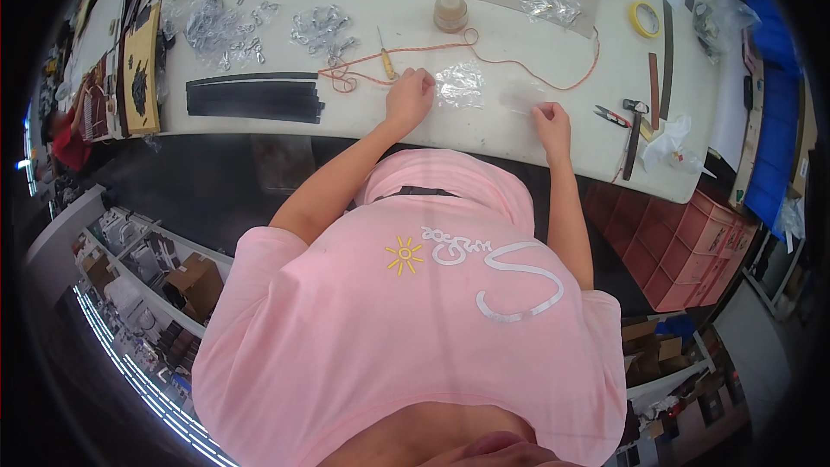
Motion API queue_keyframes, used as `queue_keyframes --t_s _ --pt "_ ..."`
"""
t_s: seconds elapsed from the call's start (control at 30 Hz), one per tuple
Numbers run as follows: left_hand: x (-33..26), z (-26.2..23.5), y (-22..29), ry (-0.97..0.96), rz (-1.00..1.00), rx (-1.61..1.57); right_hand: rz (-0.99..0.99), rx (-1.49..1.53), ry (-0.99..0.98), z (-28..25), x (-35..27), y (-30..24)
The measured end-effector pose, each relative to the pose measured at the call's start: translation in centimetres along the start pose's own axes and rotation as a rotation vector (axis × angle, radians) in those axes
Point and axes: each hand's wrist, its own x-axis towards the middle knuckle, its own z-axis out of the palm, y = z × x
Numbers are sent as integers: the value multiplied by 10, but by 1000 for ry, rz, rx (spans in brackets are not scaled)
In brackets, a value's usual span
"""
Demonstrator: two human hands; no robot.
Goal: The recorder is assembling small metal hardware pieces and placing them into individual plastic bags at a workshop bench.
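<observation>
White worktop (519, 134) w/ black strips (252, 97) at left. Orange cord (450, 47) loops just beyond clear plastic bag (459, 84). Left hand (409, 97) curled, grip pinched on bag's left edge. Right hand (552, 124) fisted on worktop; can't tell if holding anything. Pliers (612, 115) nr right.

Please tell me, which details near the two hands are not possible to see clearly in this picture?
- Left hand, head view: closed fist hides anything it holds.
- Right hand: whether its fingertips pinch something; too small.
- Clear plastic bag: contents lost in glare.
- Orange cord: its tangled end is too small to trace.
</observation>
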Motion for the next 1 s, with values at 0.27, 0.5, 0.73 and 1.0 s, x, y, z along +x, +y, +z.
queue_keyframes --t_s 0.27,0.5,0.73,1.0 --pt "-8 -2 12 234 746 368 302 651 -233 -18 -30 -22" --pt "19 5 -11 103 882 485 300 721 -228 -15 -65 -35" --pt "-5 -5 20 177 485 -22 269 744 -243 -7 -75 -22" --pt "-55 14 63 -97 -126 -1181 260 734 -270 -12 -53 -27"
